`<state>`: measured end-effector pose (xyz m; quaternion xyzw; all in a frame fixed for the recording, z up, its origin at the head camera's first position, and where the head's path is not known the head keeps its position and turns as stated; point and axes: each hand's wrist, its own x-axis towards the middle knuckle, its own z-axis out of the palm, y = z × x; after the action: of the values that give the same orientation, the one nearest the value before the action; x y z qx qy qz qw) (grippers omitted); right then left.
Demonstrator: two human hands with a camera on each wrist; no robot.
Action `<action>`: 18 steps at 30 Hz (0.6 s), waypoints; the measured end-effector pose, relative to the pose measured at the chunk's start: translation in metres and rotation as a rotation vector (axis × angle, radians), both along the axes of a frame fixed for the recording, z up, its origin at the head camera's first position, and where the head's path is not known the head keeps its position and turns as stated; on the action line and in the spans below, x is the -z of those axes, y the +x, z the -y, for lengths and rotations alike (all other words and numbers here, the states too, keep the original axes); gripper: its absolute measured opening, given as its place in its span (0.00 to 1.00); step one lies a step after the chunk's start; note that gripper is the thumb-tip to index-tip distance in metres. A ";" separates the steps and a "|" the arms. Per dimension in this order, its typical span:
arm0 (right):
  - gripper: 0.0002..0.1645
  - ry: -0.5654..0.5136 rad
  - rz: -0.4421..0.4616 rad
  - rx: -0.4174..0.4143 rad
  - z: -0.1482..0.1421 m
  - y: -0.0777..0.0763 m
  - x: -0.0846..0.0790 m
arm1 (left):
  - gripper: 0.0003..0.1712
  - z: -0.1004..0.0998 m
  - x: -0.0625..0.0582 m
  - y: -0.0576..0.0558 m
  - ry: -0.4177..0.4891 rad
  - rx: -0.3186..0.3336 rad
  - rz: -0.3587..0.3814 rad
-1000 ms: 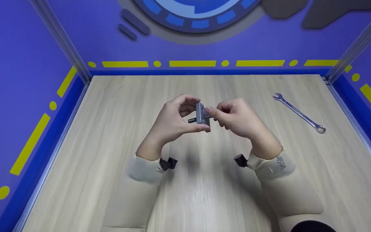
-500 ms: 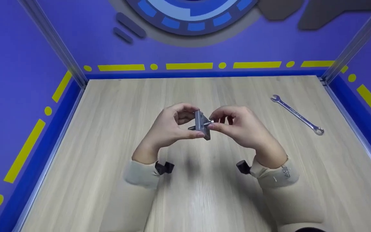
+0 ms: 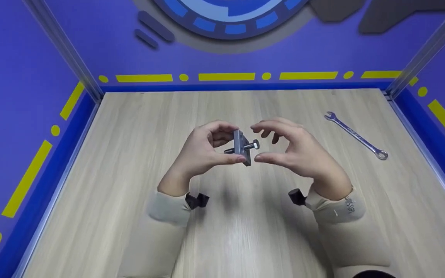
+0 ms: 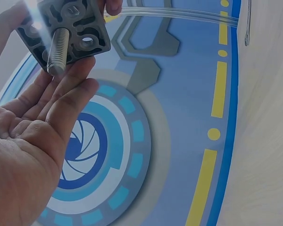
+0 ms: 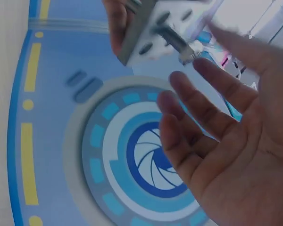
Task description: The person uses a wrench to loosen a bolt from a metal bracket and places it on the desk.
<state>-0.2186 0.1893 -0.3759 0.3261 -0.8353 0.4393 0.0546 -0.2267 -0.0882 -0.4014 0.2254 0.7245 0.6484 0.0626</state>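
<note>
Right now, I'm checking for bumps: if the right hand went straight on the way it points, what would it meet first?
Most likely the bolt, whose head faces the right hand, then the plate; exact depth is hard to judge.

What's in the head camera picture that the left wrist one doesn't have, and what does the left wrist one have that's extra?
Only the head view shows the bolt's head, and the sleeves.

Only the left wrist view shows the grey plate's hollowed, ridged side and the pinwheel pattern in the middle of the wall circle.

Both show the left hand holding the plate, with the bolt sticking out.
</note>
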 end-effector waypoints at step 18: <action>0.15 0.088 0.250 0.139 0.015 -0.005 0.007 | 0.38 -0.002 0.005 0.000 -0.039 -0.028 -0.033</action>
<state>-0.2233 0.1743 -0.3827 0.2124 -0.8745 0.4347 -0.0339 -0.2264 -0.0866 -0.4064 0.2248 0.7410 0.6310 0.0460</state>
